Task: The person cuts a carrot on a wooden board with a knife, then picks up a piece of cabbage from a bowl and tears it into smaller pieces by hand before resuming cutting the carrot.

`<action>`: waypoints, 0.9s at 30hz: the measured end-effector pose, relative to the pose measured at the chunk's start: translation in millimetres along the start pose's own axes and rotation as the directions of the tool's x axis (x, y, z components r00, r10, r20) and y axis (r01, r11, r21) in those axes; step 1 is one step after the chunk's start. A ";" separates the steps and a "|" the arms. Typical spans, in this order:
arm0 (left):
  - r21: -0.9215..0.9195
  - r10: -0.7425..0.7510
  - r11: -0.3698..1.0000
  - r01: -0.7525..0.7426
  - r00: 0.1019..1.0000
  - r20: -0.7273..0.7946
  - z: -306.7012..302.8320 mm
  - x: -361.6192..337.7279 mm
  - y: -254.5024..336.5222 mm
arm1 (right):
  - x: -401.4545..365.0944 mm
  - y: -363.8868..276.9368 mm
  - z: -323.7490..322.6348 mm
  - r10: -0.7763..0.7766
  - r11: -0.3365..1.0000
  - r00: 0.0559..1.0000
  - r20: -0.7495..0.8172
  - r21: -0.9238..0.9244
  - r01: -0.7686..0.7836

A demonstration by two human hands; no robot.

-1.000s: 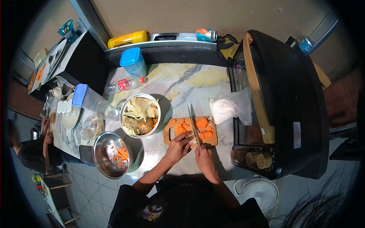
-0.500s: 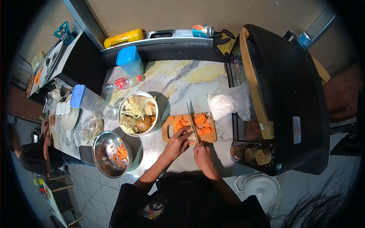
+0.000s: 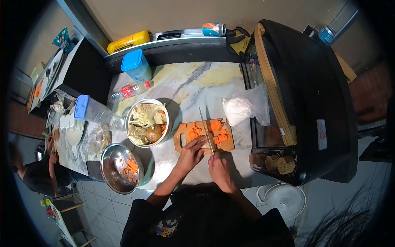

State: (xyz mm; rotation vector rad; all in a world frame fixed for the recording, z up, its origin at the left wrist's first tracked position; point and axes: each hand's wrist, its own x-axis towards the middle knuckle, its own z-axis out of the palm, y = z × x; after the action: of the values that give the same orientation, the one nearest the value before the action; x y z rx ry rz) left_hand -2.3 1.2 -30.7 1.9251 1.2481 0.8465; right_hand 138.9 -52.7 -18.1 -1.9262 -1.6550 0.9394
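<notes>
My right hand (image 3: 219, 168) is closed round the handle of a kitchen knife (image 3: 204, 123), whose long blade slants away across the wooden cutting board (image 3: 177, 138). My left hand (image 3: 191, 154) presses a pale vegetable piece (image 3: 207, 145) against the board, fingers bent beside the blade. Its kind is hard to tell, as the fingers partly cover it. Chopped carrot (image 3: 222, 138) lies on both sides of the knife. Left of the board stand a white bowl (image 3: 128, 133) of cabbage leaves and a brown potato (image 3: 154, 134), and a steel bowl (image 3: 108, 175) holding carrot pieces.
A plastic bag of white powder (image 3: 238, 110) sits beyond the board, beside a black oven (image 3: 317, 103). A bottle (image 3: 129, 91), a blue-lidded container (image 3: 138, 68) and a clear jug (image 3: 92, 109) stand at left. Another person (image 3: 39, 175) works at far left.
The view has shifted slightly. The knife stays at the pale piece with only a small movement of its blade, and both hands keep their hold.
</notes>
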 end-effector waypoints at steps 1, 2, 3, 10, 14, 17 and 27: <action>0.001 0.001 1.000 -0.001 1.000 0.004 0.4 0.0 -0.6 | -0.4 -0.8 -0.3 0.009 1.000 1.000 0.007 -0.002 -0.009; 0.002 0.012 1.000 -0.012 1.000 -0.005 0.5 0.2 -1.3 | -0.4 -1.5 -0.2 0.017 1.000 1.000 0.013 -0.004 -0.017; 0.003 0.023 1.000 -0.023 1.000 -0.014 0.5 0.3 -2.0 | -0.6 -1.9 0.5 0.019 1.000 1.000 0.010 -0.001 -0.019; -0.003 0.018 1.000 -0.018 0.999 -0.040 1.8 0.8 -6.2 | -5.1 2.7 4.8 -0.009 0.999 1.000 0.026 -0.040 0.010; 0.006 0.036 0.999 -0.035 0.998 -0.060 3.1 0.4 -7.6 | -4.8 -0.2 5.0 -0.030 0.995 0.999 0.031 -0.092 0.033; 0.014 0.030 0.999 -0.029 0.997 -0.069 4.6 -0.1 -9.7 | -3.7 -5.9 0.9 -0.009 0.995 0.998 0.055 -0.097 0.014; -0.007 0.006 1.000 -0.006 0.998 -0.066 6.9 -0.5 -13.4 | -5.1 -11.7 2.3 0.007 0.982 1.000 0.021 -0.187 -0.003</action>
State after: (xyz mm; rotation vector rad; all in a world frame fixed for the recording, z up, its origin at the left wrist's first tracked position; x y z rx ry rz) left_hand -3.5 3.5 -45.5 1.9096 1.2765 0.9229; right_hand 128.9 -55.7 -10.3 -2.0486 -1.8088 0.8353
